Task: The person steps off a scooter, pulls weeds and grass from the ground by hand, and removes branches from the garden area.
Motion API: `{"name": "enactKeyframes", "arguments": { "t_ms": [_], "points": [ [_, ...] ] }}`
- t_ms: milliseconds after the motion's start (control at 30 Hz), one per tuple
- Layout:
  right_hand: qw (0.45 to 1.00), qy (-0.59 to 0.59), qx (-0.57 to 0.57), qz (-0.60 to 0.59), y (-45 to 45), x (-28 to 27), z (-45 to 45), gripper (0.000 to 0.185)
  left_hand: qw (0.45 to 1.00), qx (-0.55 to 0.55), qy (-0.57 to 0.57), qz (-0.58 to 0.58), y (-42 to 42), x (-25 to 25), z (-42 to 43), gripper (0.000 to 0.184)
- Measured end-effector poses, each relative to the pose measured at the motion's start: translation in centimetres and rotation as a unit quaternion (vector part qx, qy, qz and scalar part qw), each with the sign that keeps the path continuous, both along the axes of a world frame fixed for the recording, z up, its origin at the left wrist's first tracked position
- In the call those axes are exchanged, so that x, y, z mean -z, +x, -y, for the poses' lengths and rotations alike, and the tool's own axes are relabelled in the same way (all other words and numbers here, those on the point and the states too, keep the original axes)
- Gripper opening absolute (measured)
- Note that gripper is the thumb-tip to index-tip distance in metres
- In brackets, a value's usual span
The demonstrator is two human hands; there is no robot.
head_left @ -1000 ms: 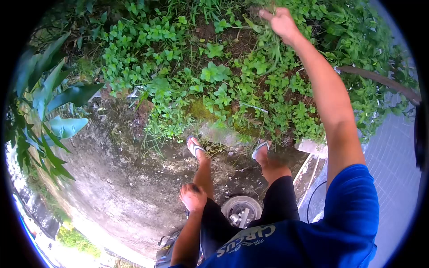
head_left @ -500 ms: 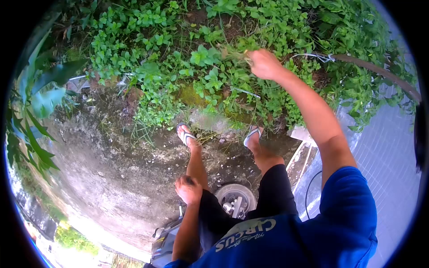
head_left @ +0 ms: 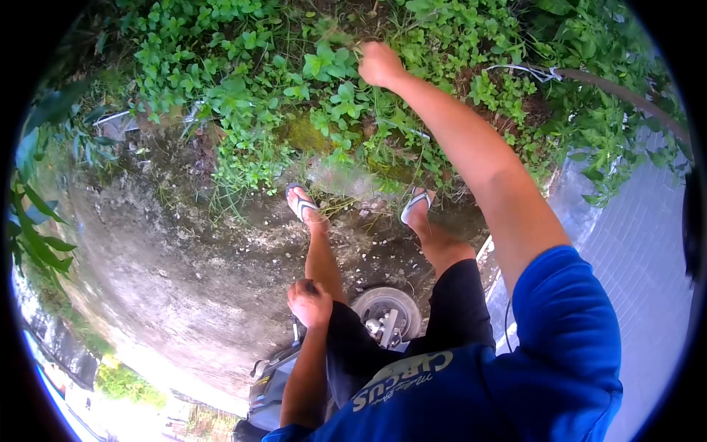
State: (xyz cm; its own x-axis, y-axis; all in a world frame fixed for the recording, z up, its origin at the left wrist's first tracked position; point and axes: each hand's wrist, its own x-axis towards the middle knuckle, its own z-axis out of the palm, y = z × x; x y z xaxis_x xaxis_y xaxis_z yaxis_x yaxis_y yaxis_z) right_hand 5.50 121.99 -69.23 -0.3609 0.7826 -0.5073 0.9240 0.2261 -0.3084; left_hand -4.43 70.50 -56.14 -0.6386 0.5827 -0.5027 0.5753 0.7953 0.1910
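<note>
My right hand [head_left: 381,65] reaches out over the leafy green plants [head_left: 243,96], closed on a tuft of grass [head_left: 335,33] that looks blurred at its far end. Low-growing leaves lie around and under this hand. Down by my left knee, my left hand [head_left: 309,303] is closed around a dark, rounded thing [head_left: 311,287]. Only the top of that thing shows above my fingers, so its kind cannot be made out.
A wheel [head_left: 387,317] stands between my legs, with grey vehicle parts [head_left: 276,390] at lower left. My sandalled feet [head_left: 302,205] rest on rough concrete by the plant bed. A brown branch [head_left: 626,92] with a white tie crosses at right, above grey tiles [head_left: 633,243].
My right hand has moved left and farther out over the plants with the grass tuft. My left hand has stayed nearly in place, and the view has shifted slightly.
</note>
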Motion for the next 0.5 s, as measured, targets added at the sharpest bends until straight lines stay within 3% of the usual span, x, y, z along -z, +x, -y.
{"name": "enactKeyframes", "arguments": {
  "t_ms": [100, 233, 333, 367, 500],
  "points": [
    [0.992, -0.069, -0.019, 0.107, -1.9, 1.6, 0.1, 0.027, 1.0, 0.0, -0.008, -0.004, -0.1, 0.7, 0.4, 0.01],
    [0.993, -0.024, 0.06, 0.101, -1.8, 2.2, 0.8, 0.038, 1.0, 0.005, -0.02, -0.008, 0.5, 0.7, 0.9, 0.01],
    [0.991, -0.063, -0.002, 0.116, -0.9, 3.9, 0.7, 0.038, 0.999, 0.008, -0.032, -0.006, 0.6, 0.1, 1.8, 0.011],
    [0.996, -0.009, 0.049, 0.076, -0.8, 4.2, 0.9, 0.035, 1.0, 0.008, -0.028, -0.008, 0.6, 0.5, 1.4, 0.012],
    [0.996, -0.057, -0.001, -0.065, 0.3, 6.0, -2.3, 0.027, 0.999, -0.009, -0.048, 0.001, 1.0, 0.2, 1.8, 0.012]
  ]
}}
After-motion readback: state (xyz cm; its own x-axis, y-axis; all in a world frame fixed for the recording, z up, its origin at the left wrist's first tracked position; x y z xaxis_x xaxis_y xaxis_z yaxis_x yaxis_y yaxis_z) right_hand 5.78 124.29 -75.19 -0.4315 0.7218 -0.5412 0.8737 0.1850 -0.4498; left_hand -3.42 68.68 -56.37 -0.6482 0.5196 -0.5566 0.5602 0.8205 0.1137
